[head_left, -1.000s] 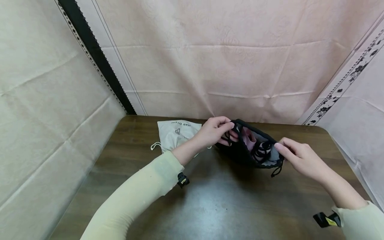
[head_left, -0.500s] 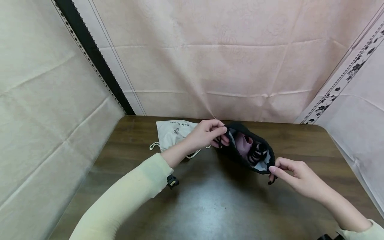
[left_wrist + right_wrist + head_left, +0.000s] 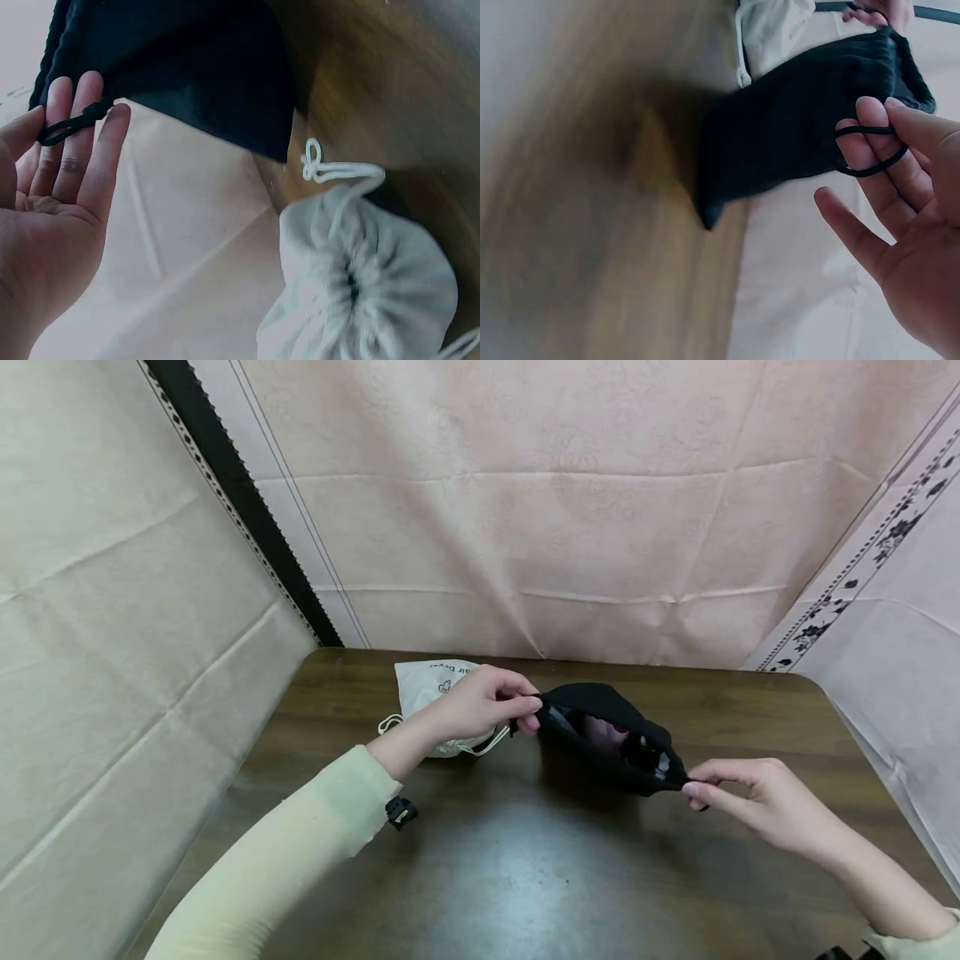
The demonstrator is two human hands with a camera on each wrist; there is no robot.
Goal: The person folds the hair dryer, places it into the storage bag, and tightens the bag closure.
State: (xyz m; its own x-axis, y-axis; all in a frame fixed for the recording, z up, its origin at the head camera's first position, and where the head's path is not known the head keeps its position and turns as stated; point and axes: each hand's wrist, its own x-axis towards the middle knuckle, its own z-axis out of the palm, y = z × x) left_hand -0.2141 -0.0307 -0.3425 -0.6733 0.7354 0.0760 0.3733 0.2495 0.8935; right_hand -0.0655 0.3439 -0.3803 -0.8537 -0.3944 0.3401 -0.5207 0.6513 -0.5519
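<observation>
A black drawstring bag (image 3: 600, 727) is stretched between both hands, its narrowed mouth facing up. Inside, a pink item (image 3: 606, 732) and something dark show in part. My left hand (image 3: 487, 706) pinches the left corner of the rim, and a knotted black cord (image 3: 94, 112) hangs over its fingers in the left wrist view. At the opposite corner my right hand (image 3: 765, 797) pinches the rim between thumb and fingers. A black cord loop (image 3: 866, 130) lies across those fingers. In the right wrist view the bag's bottom hangs close to the tabletop; contact is unclear.
Behind the left hand, a white drawstring pouch (image 3: 420, 689) printed with "Hair Dryer" lies gathered on the brown wooden table (image 3: 495, 877). Its white cords (image 3: 352, 171) trail out. A pale cloth (image 3: 600, 527) hangs along the table's back edge, with further cloth at both sides.
Both hands have drawn apart, the left moving left and the right moving nearer and slightly right. Between them the bag's mouth has gone from wide to a narrow slit, hiding more of the contents.
</observation>
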